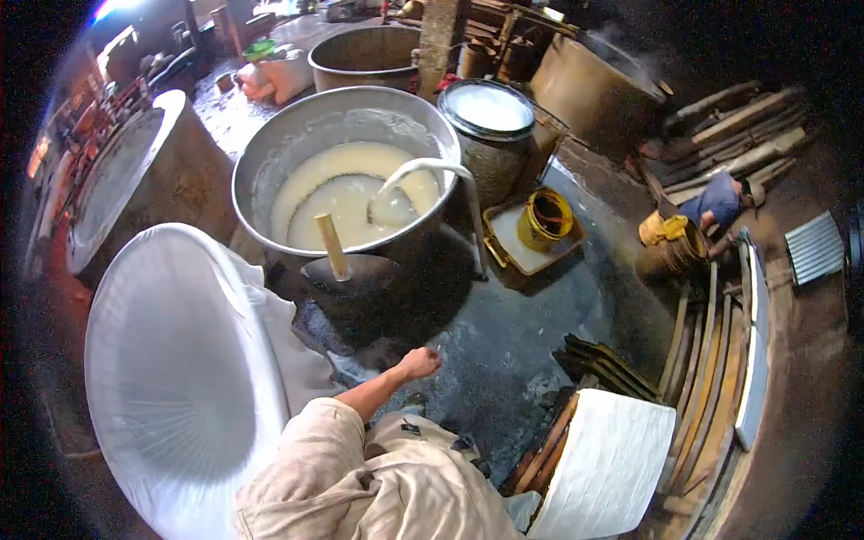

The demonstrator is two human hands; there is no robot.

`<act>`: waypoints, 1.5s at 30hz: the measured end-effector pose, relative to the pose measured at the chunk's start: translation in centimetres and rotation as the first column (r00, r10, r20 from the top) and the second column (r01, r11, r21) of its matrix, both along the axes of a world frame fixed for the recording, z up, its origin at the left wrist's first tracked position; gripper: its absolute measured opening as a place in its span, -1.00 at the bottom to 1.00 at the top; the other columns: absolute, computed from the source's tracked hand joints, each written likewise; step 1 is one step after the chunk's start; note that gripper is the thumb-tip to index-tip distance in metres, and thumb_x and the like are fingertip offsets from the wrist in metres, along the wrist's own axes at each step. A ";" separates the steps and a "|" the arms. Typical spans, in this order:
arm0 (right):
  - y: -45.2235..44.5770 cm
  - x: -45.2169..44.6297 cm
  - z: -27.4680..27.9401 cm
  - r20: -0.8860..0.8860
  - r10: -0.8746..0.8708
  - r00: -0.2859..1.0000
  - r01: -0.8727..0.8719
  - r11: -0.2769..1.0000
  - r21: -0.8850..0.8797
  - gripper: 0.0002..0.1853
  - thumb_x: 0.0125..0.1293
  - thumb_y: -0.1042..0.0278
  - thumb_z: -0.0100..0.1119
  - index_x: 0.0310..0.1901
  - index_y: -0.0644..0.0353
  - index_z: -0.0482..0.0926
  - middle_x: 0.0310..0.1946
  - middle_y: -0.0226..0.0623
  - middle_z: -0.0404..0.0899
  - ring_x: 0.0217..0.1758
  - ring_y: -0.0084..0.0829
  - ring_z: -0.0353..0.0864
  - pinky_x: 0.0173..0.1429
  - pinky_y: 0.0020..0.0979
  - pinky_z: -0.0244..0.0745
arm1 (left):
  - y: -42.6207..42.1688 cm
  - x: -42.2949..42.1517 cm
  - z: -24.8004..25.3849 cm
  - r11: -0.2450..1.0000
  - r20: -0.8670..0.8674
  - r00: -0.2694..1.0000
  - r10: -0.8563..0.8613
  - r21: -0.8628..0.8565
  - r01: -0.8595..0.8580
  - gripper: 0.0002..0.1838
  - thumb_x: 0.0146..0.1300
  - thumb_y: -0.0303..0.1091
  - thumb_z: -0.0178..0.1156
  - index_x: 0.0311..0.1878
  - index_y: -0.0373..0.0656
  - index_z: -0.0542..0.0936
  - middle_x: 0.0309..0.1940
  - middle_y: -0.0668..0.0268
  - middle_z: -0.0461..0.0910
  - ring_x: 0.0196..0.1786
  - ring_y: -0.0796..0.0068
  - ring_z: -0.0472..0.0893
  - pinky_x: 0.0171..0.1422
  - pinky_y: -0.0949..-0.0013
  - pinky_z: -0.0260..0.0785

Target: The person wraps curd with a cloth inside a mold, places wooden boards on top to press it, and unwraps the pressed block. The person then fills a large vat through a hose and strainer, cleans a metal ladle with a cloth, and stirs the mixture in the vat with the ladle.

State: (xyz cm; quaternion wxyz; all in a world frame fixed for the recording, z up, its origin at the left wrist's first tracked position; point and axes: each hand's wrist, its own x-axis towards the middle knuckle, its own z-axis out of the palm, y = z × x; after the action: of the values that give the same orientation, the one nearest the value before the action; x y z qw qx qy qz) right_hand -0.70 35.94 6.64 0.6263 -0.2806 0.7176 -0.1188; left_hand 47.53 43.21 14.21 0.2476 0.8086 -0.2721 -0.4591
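Note:
My left hand (420, 362) hangs in front of my body, fingers curled into a loose fist. Nothing can be made out in it. Beyond it stands a large metal vat (247, 193) of milky liquid (315, 211), with a white hose (432, 166) hooked over its rim. A wooden handle (331, 245) rises from a dark rounded pan or scoop (364, 268) against the vat's near side. To the left, a wide round vessel draped in white cloth (184, 351) stands close to my sleeve. My right hand is out of sight.
A white cloth-covered slab (612, 459) lies on boards at lower right. A yellow bucket (544, 220) sits in a yellow tray (504, 261) on the wet floor. Another person (715, 200) bends beside a bucket at right. A lidded drum (490, 135) and stacked wood (747, 135) stand farther back.

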 end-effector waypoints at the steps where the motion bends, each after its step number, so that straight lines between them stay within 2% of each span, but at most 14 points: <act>1: -0.7 0.7 0.0 0.051 0.025 0.998 -0.026 1.000 0.014 -0.87 0.22 0.30 0.05 -0.22 0.06 0.45 -0.48 -0.34 0.47 -0.53 -0.37 0.52 -0.53 -0.32 0.47 | -0.7 0.5 1.1 0.993 -0.041 0.996 0.078 -0.083 -0.082 -0.64 0.12 -0.13 0.07 -0.09 -0.12 0.61 -0.07 0.09 0.59 -0.04 0.05 0.58 0.05 0.19 0.42; 4: -4.6 0.2 -2.8 0.394 0.063 0.917 -0.114 0.988 0.108 -0.87 0.23 0.29 0.05 -0.20 0.03 0.44 -0.46 -0.35 0.48 -0.53 -0.37 0.53 -0.55 -0.33 0.46 | -2.5 0.9 2.3 0.946 -0.107 0.974 0.197 -0.241 -0.218 -0.63 0.15 -0.16 0.12 -0.04 -0.16 0.58 -0.17 0.16 0.61 -0.15 0.27 0.58 -0.05 0.28 0.42; 7: -10.1 12.9 4.3 0.045 0.133 0.990 -0.127 0.986 -0.112 -0.92 0.23 0.35 -0.06 -0.27 0.00 0.44 -0.47 -0.36 0.49 -0.55 -0.42 0.49 -0.54 -0.40 0.43 | -2.6 1.3 2.8 0.899 -0.194 0.950 0.245 -0.321 -0.298 -0.63 0.17 -0.18 0.13 -0.02 -0.17 0.57 -0.20 0.17 0.63 -0.15 0.35 0.59 -0.04 0.32 0.42; 9: -14.5 18.7 3.3 0.105 0.225 0.969 -0.200 0.957 -0.208 -0.87 0.27 0.36 -0.11 -0.21 0.04 0.45 -0.45 -0.34 0.51 -0.52 -0.40 0.54 -0.52 -0.36 0.48 | -1.9 1.4 2.6 0.884 -0.258 0.928 0.268 -0.317 -0.344 -0.61 0.15 -0.18 0.11 0.00 -0.16 0.57 -0.12 0.12 0.62 -0.01 0.24 0.59 0.09 0.29 0.40; 11: -18.0 25.1 4.0 0.128 0.344 0.930 -0.311 0.924 -0.221 -0.82 0.31 0.33 -0.10 -0.11 0.08 0.46 -0.38 -0.32 0.54 -0.50 -0.39 0.56 -0.51 -0.35 0.49 | 0.0 2.1 1.6 0.837 -0.123 0.927 0.354 -0.401 -0.372 -0.67 0.22 -0.24 0.15 0.00 -0.18 0.56 -0.26 0.27 0.62 -0.31 0.54 0.55 -0.21 0.42 0.42; 12: -19.4 28.4 4.5 0.135 0.399 0.907 -0.365 0.905 -0.218 -0.79 0.30 0.35 -0.07 -0.06 0.08 0.46 -0.35 -0.31 0.55 -0.50 -0.40 0.57 -0.51 -0.37 0.50 | 1.0 3.1 3.5 0.857 -0.268 0.870 0.413 -0.207 -0.471 -0.63 0.15 -0.17 0.15 -0.02 -0.16 0.57 -0.13 0.15 0.62 -0.04 0.34 0.59 0.08 0.33 0.40; 16: -24.5 40.9 6.1 0.197 0.601 0.775 -0.541 0.791 -0.284 -0.74 0.28 0.39 0.00 0.00 0.14 0.45 -0.30 -0.31 0.57 -0.49 -0.46 0.58 -0.55 -0.46 0.48 | 6.1 5.7 -0.1 0.792 -0.011 0.801 0.599 -0.143 -0.594 -0.62 0.12 -0.17 0.16 -0.03 -0.14 0.59 -0.14 0.18 0.64 -0.04 0.37 0.61 0.08 0.35 0.41; 22: -30.4 56.7 10.1 0.197 0.837 0.511 -0.662 0.529 -0.531 -0.72 0.26 0.37 0.07 -0.01 0.21 0.46 -0.31 -0.37 0.57 -0.50 -0.59 0.55 -0.55 -0.57 0.45 | 6.2 7.9 -0.8 0.391 -0.107 0.400 0.910 -0.096 -0.915 -0.66 0.15 -0.27 0.14 -0.04 -0.24 0.57 -0.29 0.21 0.65 -0.26 0.46 0.61 -0.15 0.40 0.45; 24: -32.3 61.7 12.3 0.222 0.869 0.443 -0.651 0.482 -0.586 -0.71 0.24 0.37 0.10 0.00 0.20 0.47 -0.30 -0.42 0.57 -0.47 -0.64 0.51 -0.49 -0.61 0.44 | 3.7 8.8 0.7 0.170 -0.340 0.235 0.911 -0.210 -0.963 -0.67 0.18 -0.32 0.12 -0.02 -0.27 0.55 -0.30 0.27 0.63 -0.28 0.52 0.59 -0.19 0.44 0.45; 29: -35.0 71.7 15.7 0.175 0.947 0.271 -0.611 0.309 -0.729 -0.70 0.18 0.40 0.17 -0.03 0.20 0.51 -0.29 -0.47 0.55 -0.38 -0.66 0.49 -0.39 -0.59 0.45 | -3.2 11.6 7.4 0.186 -0.208 0.259 0.943 -0.313 -0.931 -0.71 0.22 -0.38 0.09 -0.02 -0.29 0.54 -0.29 0.28 0.62 -0.28 0.53 0.59 -0.17 0.47 0.46; 35: -35.3 79.3 16.4 -0.478 0.875 0.069 -0.334 -0.432 -0.838 -0.44 -0.02 0.34 0.29 0.10 0.13 0.44 -0.01 -0.17 0.47 0.08 -0.16 0.41 0.17 -0.21 0.33 | -5.3 13.9 10.5 -0.020 -0.221 0.097 0.970 -0.477 -0.879 -0.78 0.23 -0.42 0.08 -0.10 -0.30 0.55 -0.35 0.28 0.62 -0.34 0.57 0.58 -0.18 0.49 0.46; 39: -34.3 81.7 16.0 -0.560 0.819 -0.121 -0.351 -0.563 -0.748 -0.33 -0.01 0.25 0.31 0.21 0.04 0.36 0.09 -0.14 0.43 0.18 -0.10 0.36 0.30 -0.09 0.20 | -4.8 15.9 10.5 -0.246 -0.311 -0.073 0.948 -0.568 -0.786 -0.81 0.24 -0.46 0.05 -0.15 -0.32 0.56 -0.35 0.28 0.62 -0.34 0.57 0.58 -0.18 0.50 0.46; 42: -33.8 83.3 13.6 -0.684 0.694 -0.224 -0.333 -0.714 -0.616 -0.27 0.04 0.01 0.29 0.28 -0.05 0.30 0.20 -0.23 0.40 0.28 -0.15 0.32 0.37 0.20 -0.12 | -5.9 18.5 10.7 -0.243 -0.268 -0.082 0.960 -0.651 -0.719 -0.81 0.24 -0.47 0.04 -0.15 -0.33 0.56 -0.35 0.27 0.62 -0.33 0.54 0.60 -0.17 0.49 0.46; 45: -33.3 83.5 13.4 -0.715 0.662 -0.226 -0.337 -0.741 -0.581 -0.32 0.11 0.14 0.26 0.30 -0.08 0.26 0.21 -0.26 0.40 0.29 -0.19 0.32 0.39 0.19 -0.16 | -7.1 21.8 9.3 -0.208 -0.250 -0.052 0.967 -0.653 -0.728 -0.81 0.22 -0.47 0.05 -0.17 -0.33 0.57 -0.37 0.27 0.63 -0.31 0.53 0.62 -0.14 0.48 0.47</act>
State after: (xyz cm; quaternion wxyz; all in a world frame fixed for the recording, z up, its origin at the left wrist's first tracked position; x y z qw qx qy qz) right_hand 82.81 2.65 20.08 0.2562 -0.9561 -0.1409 0.0184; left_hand 69.28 36.10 23.54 0.6916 0.6790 0.2072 0.1331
